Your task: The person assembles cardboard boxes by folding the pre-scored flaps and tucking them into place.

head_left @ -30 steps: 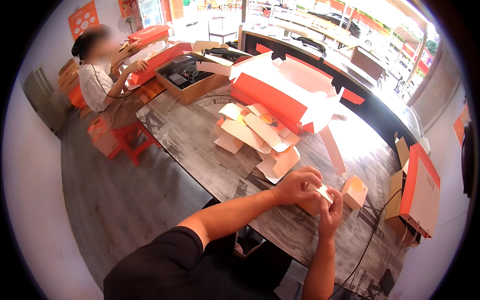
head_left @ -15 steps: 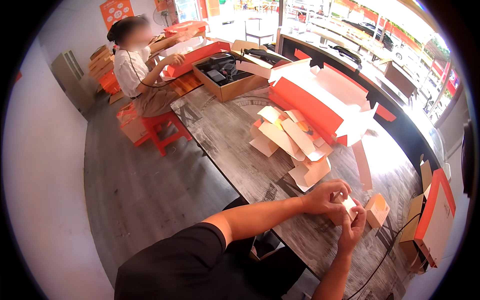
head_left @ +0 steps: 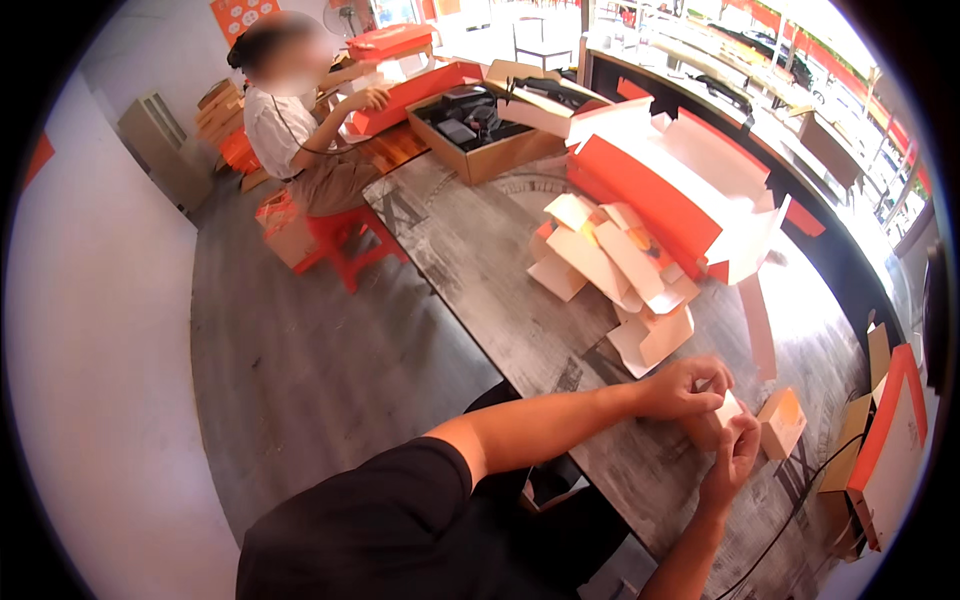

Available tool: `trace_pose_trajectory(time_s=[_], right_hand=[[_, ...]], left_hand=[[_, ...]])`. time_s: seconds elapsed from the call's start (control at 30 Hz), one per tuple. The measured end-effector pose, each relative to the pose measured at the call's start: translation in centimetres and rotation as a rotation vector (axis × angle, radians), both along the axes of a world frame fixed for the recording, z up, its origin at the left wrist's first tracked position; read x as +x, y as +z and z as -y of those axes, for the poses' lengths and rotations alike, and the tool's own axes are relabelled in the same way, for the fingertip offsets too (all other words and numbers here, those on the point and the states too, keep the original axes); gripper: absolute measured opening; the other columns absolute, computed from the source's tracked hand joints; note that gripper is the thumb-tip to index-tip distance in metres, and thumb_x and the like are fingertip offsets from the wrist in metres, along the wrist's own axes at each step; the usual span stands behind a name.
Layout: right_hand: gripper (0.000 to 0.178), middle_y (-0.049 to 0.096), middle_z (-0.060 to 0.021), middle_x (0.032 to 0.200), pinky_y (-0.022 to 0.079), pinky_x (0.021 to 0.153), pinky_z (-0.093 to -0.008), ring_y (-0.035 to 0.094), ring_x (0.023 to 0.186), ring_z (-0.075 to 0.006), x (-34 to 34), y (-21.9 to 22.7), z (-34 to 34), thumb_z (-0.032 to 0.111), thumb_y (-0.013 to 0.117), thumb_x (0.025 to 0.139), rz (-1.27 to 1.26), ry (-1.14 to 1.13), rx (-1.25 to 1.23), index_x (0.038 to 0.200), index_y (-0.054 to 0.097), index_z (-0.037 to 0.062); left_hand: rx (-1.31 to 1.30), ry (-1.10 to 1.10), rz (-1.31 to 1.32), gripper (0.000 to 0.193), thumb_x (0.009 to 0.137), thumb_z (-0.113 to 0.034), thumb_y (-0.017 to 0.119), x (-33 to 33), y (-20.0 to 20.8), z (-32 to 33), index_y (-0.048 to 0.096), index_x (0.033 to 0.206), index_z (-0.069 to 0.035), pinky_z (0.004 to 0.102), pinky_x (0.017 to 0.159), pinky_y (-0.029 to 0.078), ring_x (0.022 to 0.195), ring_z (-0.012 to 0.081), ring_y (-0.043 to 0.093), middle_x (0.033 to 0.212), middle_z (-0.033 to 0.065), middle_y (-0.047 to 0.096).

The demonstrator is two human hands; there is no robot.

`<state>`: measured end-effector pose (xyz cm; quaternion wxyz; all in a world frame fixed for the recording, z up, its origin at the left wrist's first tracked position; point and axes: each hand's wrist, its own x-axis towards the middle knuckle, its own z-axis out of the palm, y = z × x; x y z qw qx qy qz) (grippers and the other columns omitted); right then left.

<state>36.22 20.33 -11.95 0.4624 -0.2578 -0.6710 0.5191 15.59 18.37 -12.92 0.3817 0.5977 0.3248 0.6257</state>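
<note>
Here's the box (head_left: pixel 703 432) at the table (head_left: pixel 480 270), left hand (head_left: pixel 690 388) and right hand (head_left: pixel 738 448) both pinching its pale top, fingers clamped on card! It looks light, thin-walled, stiff yet easily creased; corners should offer the safest hold.

Downward fisheye view, head height

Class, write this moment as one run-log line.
left hand: touching box | right hand: touching box | nearby: second box, carton pile | surface: table
</note>
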Motion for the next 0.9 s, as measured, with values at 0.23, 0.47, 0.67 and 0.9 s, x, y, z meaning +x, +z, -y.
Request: trace_pose_trajectory(time_s=[0.23,0.47,0.67,0.9], right_hand=[[0.01,0.058,-0.0089,0.131,0.038,0.103,-0.0294,0.051,0.114,-0.0146,-0.4,0.4,0.0,0.015,0.056,0.102,-0.015,-0.029,-0.02,0.108,0.054,0.0066],[0.017,0.052,-0.0135,0.139,0.037,0.109,-0.0338,0.05,0.124,-0.0198,0.0,-0.2,-0.2,0.009,0.06,0.099,-0.015,0.002,-0.045,0.114,0.052,0.006],[0.025,0.047,-0.0159,0.144,0.036,0.112,-0.0356,0.048,0.128,-0.0223,0.2,-0.3,-0.1,0.007,0.064,0.097,0.012,-0.014,-0.02,0.118,0.05,0.0065],[0.024,0.047,-0.0148,0.144,0.037,0.11,-0.0339,0.048,0.128,-0.021,0.3,-0.8,-0.3,0.008,0.064,0.099,0.014,-0.065,0.001,0.119,0.05,0.0067]], left_hand=[[-0.156,-0.061,0.009,0.011,0.086,-0.012,0.07,-0.2,1.6,0.4,0.063,0.093,-0.008,0.029,0.084,0.049,0.099,0.0122,0.058,0.118,0.0065,0.062],[-0.13,-0.035,0.019,0.016,0.087,-0.014,0.075,-0.2,1.6,0.8,0.062,0.095,-0.009,0.0227,0.072,0.049,0.083,0.0041,0.056,0.125,0.0041,0.06],[0.053,0.112,-0.064,0.019,0.087,-0.02,0.08,-0.1,0.9,0.5,0.065,0.092,-0.01,0.0247,0.076,0.05,0.099,0.0102,0.058,0.131,0.0054,0.057],[0.121,0.304,-0.136,0.02,0.084,-0.021,0.084,0.2,0.7,0.4,0.069,0.092,-0.011,0.0254,0.074,0.051,0.099,0.0127,0.06,0.12,0.0049,0.059]])
